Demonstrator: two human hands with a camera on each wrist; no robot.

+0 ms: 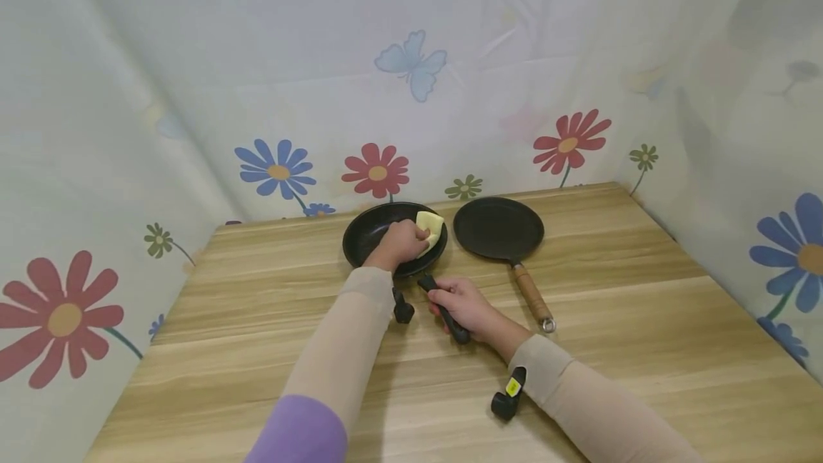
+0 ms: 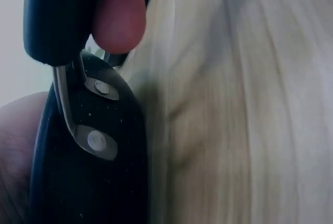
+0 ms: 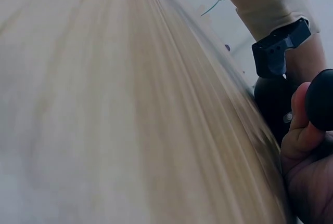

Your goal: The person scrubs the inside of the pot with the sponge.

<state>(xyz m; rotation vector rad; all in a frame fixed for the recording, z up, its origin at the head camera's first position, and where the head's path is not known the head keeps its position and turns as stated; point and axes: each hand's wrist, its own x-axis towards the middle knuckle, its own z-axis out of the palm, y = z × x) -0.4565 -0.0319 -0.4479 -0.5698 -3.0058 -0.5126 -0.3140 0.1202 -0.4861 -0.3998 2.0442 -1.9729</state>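
Observation:
A black frying pan (image 1: 368, 233) stands near the back of the table, its side and riveted handle bracket (image 2: 96, 141) large in the left wrist view. Inside it, my left hand (image 1: 401, 241) pinches a pale yellow cloth (image 1: 429, 223) against the pan's right inner side. My right hand (image 1: 466, 304) grips the black pan handle (image 1: 458, 331), which points toward me and to the right. In the right wrist view, the right hand (image 3: 307, 177) wraps round the handle's end (image 3: 321, 99). The cloth shows in neither wrist view.
To the right lies a flat black griddle pan (image 1: 498, 227) with a wooden handle (image 1: 530, 291) ending in a metal ring. Both pans rest on a wood-grain table (image 1: 257, 356). A flower-patterned sheet (image 1: 450, 113) rises behind and at both sides.

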